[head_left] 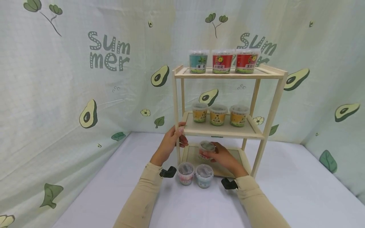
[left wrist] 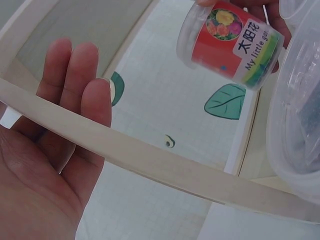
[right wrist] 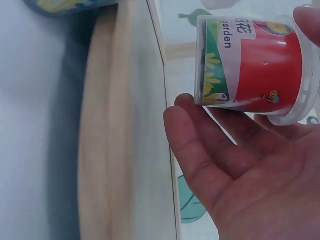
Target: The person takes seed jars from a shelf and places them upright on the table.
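Observation:
My right hand (head_left: 223,155) grips a clear lidded plastic cup (right wrist: 255,65) with a red flower label, tilted above the bottom board of a wooden rack (head_left: 219,134). In the right wrist view its fingers lie along the cup's side, and a thumb tip shows at the edge. My left hand (head_left: 173,138) holds the rack's left front post (left wrist: 135,155), its fingers passing behind it. On the table before the rack stand a pink-labelled cup (head_left: 186,177) and a blue-labelled cup (head_left: 204,180), side by side.
Three yellow-labelled cups (head_left: 217,117) line the middle shelf. Up top are a teal-labelled cup (head_left: 198,63) and two red-labelled cups (head_left: 222,63). A printed curtain (head_left: 114,88) hangs behind the white table (head_left: 142,142).

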Tool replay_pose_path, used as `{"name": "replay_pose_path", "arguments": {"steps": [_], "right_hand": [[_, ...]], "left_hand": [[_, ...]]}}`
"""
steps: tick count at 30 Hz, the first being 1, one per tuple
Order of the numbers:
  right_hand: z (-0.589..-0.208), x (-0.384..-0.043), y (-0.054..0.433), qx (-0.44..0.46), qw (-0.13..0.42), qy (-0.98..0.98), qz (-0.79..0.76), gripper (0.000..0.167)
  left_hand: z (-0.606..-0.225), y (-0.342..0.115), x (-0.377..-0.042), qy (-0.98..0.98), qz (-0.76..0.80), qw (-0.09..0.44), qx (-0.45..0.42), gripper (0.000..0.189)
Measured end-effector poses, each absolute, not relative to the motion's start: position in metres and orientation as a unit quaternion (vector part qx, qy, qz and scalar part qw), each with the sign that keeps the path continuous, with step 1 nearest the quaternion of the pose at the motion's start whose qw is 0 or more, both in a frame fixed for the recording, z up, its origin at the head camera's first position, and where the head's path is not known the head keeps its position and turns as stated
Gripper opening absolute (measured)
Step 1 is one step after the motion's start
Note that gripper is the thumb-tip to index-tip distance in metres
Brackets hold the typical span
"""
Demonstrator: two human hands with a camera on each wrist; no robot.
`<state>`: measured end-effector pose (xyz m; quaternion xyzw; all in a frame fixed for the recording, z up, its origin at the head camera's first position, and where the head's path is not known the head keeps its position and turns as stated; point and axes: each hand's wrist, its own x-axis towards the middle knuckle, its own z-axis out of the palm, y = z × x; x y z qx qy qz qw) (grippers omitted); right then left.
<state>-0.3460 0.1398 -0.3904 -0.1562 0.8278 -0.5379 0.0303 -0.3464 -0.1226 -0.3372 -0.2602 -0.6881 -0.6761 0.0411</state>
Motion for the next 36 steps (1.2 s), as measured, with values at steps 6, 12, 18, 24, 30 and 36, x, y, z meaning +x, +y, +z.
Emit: {"name": "replay_pose_path", "arguments": {"steps": [6, 12, 18, 24, 30, 36], "right_hand": [[-0.392, -0.341, 0.144, -0.172, 0.014, 0.816, -0.552, 0.073], [-0.388, -0.334, 0.149, -0.173, -0.007, 0.817, -0.550, 0.074], [-0.385, -0.326, 0.154, -0.162, -0.013, 0.827, -0.539, 0.074], [-0.378, -0.317, 0.159, -0.183, -0.010, 0.824, -0.536, 0.070], [-0.379, -0.308, 0.167, -0.189, -0.007, 0.825, -0.533, 0.068], [-0.385, -0.307, 0.179, -0.220, -0.027, 0.834, -0.506, 0.063]], "left_hand": [[-0.338, -0.122, -0.348, -0.687, -0.675, 0.050, -0.264, 0.047], [-0.338, -0.120, -0.349, -0.685, -0.677, 0.046, -0.267, 0.046], [-0.338, -0.120, -0.349, -0.685, -0.677, 0.041, -0.267, 0.047], [-0.339, -0.123, -0.348, -0.686, -0.676, 0.045, -0.266, 0.047], [-0.342, -0.122, -0.349, -0.684, -0.677, 0.052, -0.265, 0.046], [-0.337, -0.122, -0.349, -0.686, -0.679, 0.047, -0.259, 0.046]]}}
